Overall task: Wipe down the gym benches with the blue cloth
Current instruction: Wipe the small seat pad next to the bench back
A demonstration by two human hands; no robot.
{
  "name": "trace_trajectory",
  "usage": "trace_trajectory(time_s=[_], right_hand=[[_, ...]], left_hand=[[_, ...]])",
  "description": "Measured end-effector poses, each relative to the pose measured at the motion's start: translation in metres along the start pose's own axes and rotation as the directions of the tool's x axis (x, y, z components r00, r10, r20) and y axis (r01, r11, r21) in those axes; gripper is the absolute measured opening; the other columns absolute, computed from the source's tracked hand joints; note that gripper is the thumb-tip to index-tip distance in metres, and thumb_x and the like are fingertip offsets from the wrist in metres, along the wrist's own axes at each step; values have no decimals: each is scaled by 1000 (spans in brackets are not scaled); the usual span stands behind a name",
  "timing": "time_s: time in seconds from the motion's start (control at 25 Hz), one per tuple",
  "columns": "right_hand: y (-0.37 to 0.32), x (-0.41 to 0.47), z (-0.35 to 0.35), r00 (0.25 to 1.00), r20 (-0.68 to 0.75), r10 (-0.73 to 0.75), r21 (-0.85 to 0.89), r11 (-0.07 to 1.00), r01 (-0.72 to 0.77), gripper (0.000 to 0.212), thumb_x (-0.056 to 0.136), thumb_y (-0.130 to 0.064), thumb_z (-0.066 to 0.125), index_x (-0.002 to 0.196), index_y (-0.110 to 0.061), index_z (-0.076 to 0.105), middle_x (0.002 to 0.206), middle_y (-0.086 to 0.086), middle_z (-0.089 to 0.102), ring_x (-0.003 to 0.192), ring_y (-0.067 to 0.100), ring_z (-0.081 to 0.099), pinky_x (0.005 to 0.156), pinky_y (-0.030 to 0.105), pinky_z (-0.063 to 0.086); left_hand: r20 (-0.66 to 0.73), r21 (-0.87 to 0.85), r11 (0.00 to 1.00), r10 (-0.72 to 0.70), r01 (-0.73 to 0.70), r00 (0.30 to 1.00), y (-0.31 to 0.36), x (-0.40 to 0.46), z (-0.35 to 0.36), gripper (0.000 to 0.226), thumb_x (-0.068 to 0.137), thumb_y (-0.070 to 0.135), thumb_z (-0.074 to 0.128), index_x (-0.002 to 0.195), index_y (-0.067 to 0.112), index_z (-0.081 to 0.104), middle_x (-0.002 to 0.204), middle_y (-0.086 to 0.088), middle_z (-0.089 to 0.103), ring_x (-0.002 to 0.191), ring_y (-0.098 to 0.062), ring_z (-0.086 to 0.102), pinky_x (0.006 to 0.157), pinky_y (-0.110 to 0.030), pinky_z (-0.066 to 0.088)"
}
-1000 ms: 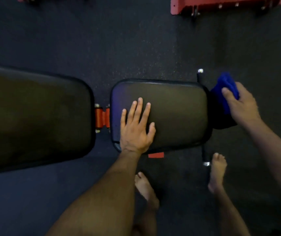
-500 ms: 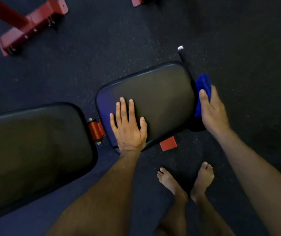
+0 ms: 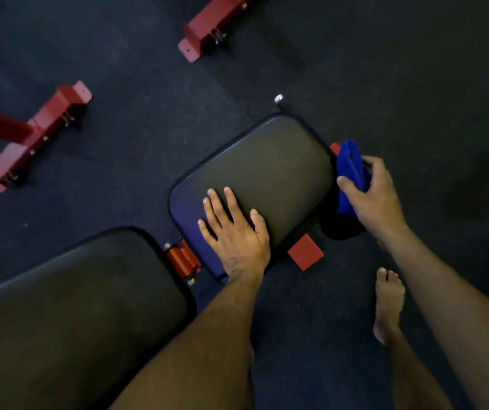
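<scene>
1. Bunched blue cloth (image 3: 350,170): at right end of small black padded seat pad (image 3: 267,173), gripped by right hand (image 3: 376,196).
2. Left hand (image 3: 237,235): flat, fingers spread, pressing seat pad.
3. Long black back pad (image 3: 68,315): lower left.

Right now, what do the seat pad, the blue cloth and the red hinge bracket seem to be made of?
Seat pad: probably vinyl or leatherette over padding; smooth black skin with dull sheen and a piped edge.
Blue cloth: soft, fuzzy fabric, maybe microfibre; it bunches in folds.
Red hinge bracket: likely painted metal; hard edges, glossy coat, bolts.
</scene>
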State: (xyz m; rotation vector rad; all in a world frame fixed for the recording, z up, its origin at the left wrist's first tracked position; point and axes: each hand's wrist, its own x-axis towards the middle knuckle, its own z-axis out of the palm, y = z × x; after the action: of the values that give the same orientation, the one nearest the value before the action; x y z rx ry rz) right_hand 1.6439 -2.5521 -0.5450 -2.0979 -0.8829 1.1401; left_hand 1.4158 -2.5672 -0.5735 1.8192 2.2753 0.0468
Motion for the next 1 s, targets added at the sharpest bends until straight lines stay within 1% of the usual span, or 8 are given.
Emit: trace_trajectory(time_s=[0.24, 0.36, 0.48, 0.56, 0.72, 0.8, 0.88, 1.0], right_hand=[[-16, -57, 18, 988, -132, 84, 34, 996, -80, 51, 86, -31, 67, 130, -26, 43, 134, 1, 47, 113, 16, 53, 89, 36, 47], [-19, -66, 22, 982, -177, 67, 15, 998, -66, 45, 90, -34, 66, 128, -23, 46, 123, -3, 54, 104, 12, 53, 84, 27, 41], [-5, -59, 25, 972, -234, -7, -56, 998, -6, 27, 94, -38, 61, 113, -20, 56, 99, -8, 57, 90, 8, 50, 75, 23, 36], [8, -53, 41, 946, -314, -78, -44, 997, 67, 13, 96, -35, 58, 100, -23, 58, 88, -8, 57, 82, 6, 49, 72, 25, 35], [14, -44, 86, 875, -483, 24, 122, 992, 40, 49, 99, -36, 52, 141, -11, 44, 136, 10, 52, 120, 17, 48, 93, 15, 34], [4, -50, 101, 892, -423, 159, 272, 961, -42, 60, 104, -36, 45, 154, -11, 24, 153, 12, 31, 128, 6, 35, 93, 0, 20], [6, -51, 105, 923, -357, 145, 317, 948, -26, 58, 108, -33, 35, 157, -12, 12, 161, 8, 17, 120, -15, 21, 86, -11, 13], [10, -59, 98, 952, -302, 40, 254, 966, 40, 58, 108, -31, 30, 158, -18, 4, 166, 1, 6, 143, -5, 9, 106, 1, 8]], left_hand=[[345, 31, 981, 172, -194, 923, -16, 13, -25, 78, 107, 53, 21, 161, 8, -11, 167, -22, -19, 155, -38, -17, 123, -61, -9], [322, 205, 859, 392, -468, 861, -30, 38, -50, 85, 104, 61, 22, 161, 0, 6, 166, -28, 6, 155, -42, 0, 124, -63, 2], [260, 172, 471, 825, -865, 501, -34, 78, -51, 81, 100, 65, 30, 161, 12, 25, 167, -15, 22, 157, -30, 14, 124, -60, 13], [197, 119, 348, 910, -930, 365, -38, 99, -34, 76, 101, 61, 33, 162, 15, 25, 169, -10, 20, 157, -26, 16, 124, -57, 16], [83, 102, 314, 943, -944, 323, -41, 105, -13, 72, 101, 51, 38, 161, 12, 29, 168, -12, 23, 156, -26, 20, 123, -58, 19], [55, 100, 309, 947, -946, 315, -42, 108, -14, 72, 100, 49, 39, 160, 11, 30, 168, -13, 24, 156, -27, 21, 123, -58, 19], [43, 95, 308, 949, -947, 313, -40, 110, -13, 72, 99, 49, 38, 160, 11, 31, 167, -13, 26, 156, -27, 22, 123, -58, 19], [29, 99, 294, 954, -951, 298, -43, 110, -10, 71, 99, 49, 36, 160, 11, 32, 167, -13, 26, 156, -27, 22, 123, -57, 18]])
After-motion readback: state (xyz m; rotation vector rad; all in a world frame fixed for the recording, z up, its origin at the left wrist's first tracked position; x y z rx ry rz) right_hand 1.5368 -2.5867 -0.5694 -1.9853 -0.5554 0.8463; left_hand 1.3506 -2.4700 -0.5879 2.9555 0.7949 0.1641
